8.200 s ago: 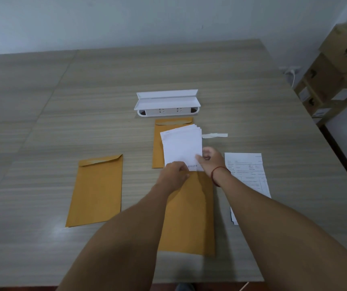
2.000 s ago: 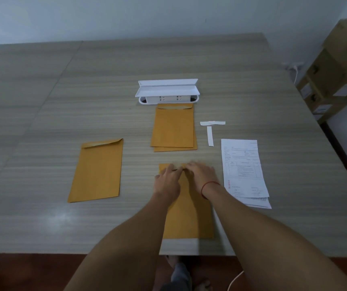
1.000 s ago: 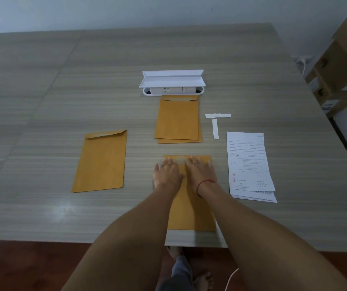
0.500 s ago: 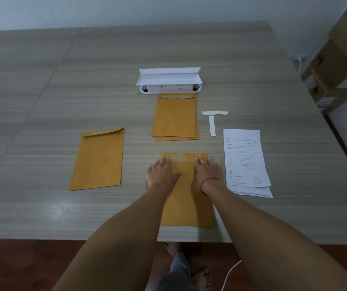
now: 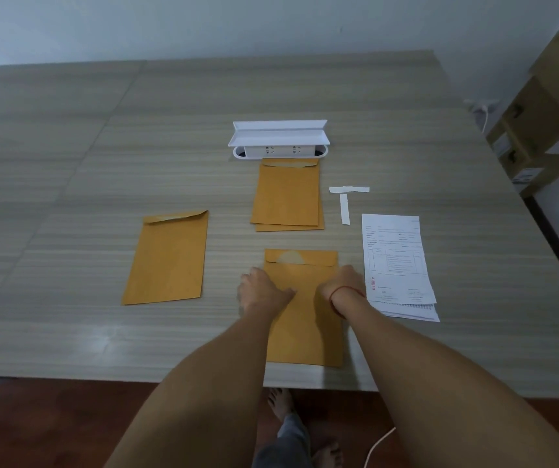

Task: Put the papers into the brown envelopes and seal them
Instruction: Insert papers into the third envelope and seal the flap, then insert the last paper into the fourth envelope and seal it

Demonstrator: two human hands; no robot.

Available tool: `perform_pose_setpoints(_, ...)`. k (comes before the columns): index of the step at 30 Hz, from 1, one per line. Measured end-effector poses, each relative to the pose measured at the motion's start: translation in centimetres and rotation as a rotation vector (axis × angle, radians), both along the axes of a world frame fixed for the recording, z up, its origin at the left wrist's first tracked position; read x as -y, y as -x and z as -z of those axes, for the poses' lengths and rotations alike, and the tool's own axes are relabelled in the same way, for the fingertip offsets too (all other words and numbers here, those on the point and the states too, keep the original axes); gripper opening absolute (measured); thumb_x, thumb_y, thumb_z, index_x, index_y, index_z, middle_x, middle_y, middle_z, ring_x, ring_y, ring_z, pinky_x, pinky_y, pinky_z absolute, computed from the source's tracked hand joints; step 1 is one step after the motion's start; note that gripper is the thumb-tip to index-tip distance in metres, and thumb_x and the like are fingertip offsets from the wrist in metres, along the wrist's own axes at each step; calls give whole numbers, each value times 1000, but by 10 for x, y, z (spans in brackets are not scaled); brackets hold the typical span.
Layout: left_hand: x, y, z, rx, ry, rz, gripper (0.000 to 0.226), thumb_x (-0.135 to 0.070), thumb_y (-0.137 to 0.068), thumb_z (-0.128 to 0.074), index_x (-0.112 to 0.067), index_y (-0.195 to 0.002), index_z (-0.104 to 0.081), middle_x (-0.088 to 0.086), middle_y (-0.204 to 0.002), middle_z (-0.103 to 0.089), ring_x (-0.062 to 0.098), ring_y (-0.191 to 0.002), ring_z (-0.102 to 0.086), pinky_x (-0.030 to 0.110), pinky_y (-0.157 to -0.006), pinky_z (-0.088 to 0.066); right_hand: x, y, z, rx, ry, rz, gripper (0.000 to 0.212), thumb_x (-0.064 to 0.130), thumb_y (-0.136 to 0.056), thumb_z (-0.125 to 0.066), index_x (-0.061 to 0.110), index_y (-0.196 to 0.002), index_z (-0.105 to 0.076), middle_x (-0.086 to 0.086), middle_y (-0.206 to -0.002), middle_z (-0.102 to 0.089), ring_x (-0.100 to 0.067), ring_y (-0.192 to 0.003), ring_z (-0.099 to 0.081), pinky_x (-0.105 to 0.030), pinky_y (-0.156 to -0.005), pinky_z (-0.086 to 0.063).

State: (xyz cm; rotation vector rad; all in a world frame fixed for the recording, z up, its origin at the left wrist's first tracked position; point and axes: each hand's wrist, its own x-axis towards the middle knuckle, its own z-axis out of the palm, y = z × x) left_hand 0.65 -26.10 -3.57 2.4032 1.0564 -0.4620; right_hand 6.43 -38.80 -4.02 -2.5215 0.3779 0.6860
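Brown envelope (image 5: pixel 305 332) lies flap folded on the desk (image 5: pixel 68 163), long axis pointing away from the person, left hand (image 5: pixel 262 292) at its left edge, right hand (image 5: pixel 344 283) at its right edge, gripping or just resting, cannot tell, papers (image 5: pixel 396 258) just beside the right hand

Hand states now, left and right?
Left hand: holding the near flat brown paper envelope, thumb on top, fingers curled over its left edge.
Right hand: curled at its right edge; grip cannot be told.

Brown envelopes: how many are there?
4: left envelope, top envelope stacked on lower envelope mid-table, near envelope under left hand and right hand. Stack may hide more.
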Motion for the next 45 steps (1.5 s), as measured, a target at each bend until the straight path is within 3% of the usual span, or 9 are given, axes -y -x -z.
perform_pose_setpoints(5,0,-2,6,-32,95,-149,100,-50,-56,-87,-7,-131,-36,11,-129,-49,28,-125,-47,39,-101,-47,1,0,1,-105,-54,116,66,26,-70,-85,7,-124,-52,-12,-122,-61,-31,-111,-61,-37,-85,-53)
perform_pose_setpoints(10,-8,-5,3,-16,167,-164,93,-52,-56,-86,-8,-126,-45,10,-125,-53,27,-120,-51,39,-97,-50,-3,-8,-5,-141,-122,173,80,24,-72,-84,6,-136,-40,-15,-135,-52,-34,-122,-54,-42,-95,-50)
perform_pose_setpoints(23,-73,-108,-39,195,76,-151,77,-56,-72,-74,-9,-126,-47,13,-127,-49,32,-121,-48,44,-99,-46,-66,-110,-40,66,-342,75,58,6,-84,-65,14,-138,-44,-8,-135,-48,-28,-122,-51,-33,-92,-47)
perform_pose_setpoints(24,-79,-121,-36,192,73,-120,71,-55,-75,-72,-7,-123,-50,13,-126,-52,31,-119,-50,43,-98,-47,-72,-124,-38,79,-330,67,49,4,-85,-62,13,-131,-49,-7,-126,-52,-27,-115,-55,-32,-85,-48)
perform_pose_setpoints(26,-87,-147,-29,201,68,-72,57,-46,-80,-70,-6,-118,-54,12,-123,-54,29,-117,-51,39,-96,-48,-80,-151,-29,121,-265,63,20,-3,-83,-55,16,-88,-52,-1,-88,-51,-21,-83,-54,-24,-60,-42)
perform_pose_setpoints(29,-97,-180,-21,234,80,-43,42,-30,-84,-67,-5,-116,-55,11,-121,-53,27,-114,-50,36,-92,-45,-94,-183,-20,151,-202,71,35,-7,-84,-52,17,-66,-33,2,-69,-35,-14,-64,-39,-21,-48,-28)
perform_pose_setpoints(34,-109,-218,-10,267,100,1,36,-27,-80,-68,-7,-110,-60,11,-114,-61,30,-108,-56,37,-87,-48,-108,-214,-16,151,-246,81,14,-4,-86,-52,8,-93,-55,-8,-93,-57,-21,-80,-53,-29,-64,-42)
perform_pose_setpoints(39,-108,-213,-16,187,142,6,46,-36,-84,-67,-9,-120,-57,10,-121,-60,28,-111,-56,36,-88,-50,-109,-205,-27,103,-236,8,13,4,-87,-54,10,-98,-51,-7,-96,-54,-22,-83,-52,-30,-66,-43)
perform_pose_setpoints(45,-115,-156,-52,219,115,-38,55,-35,-92,-58,-3,-135,-46,14,-138,-49,31,-127,-48,40,-100,-43,-117,-152,-60,97,-248,-134,40,12,-91,-52,8,-131,-50,-11,-131,-54,-30,-117,-54,-34,-89,-47)
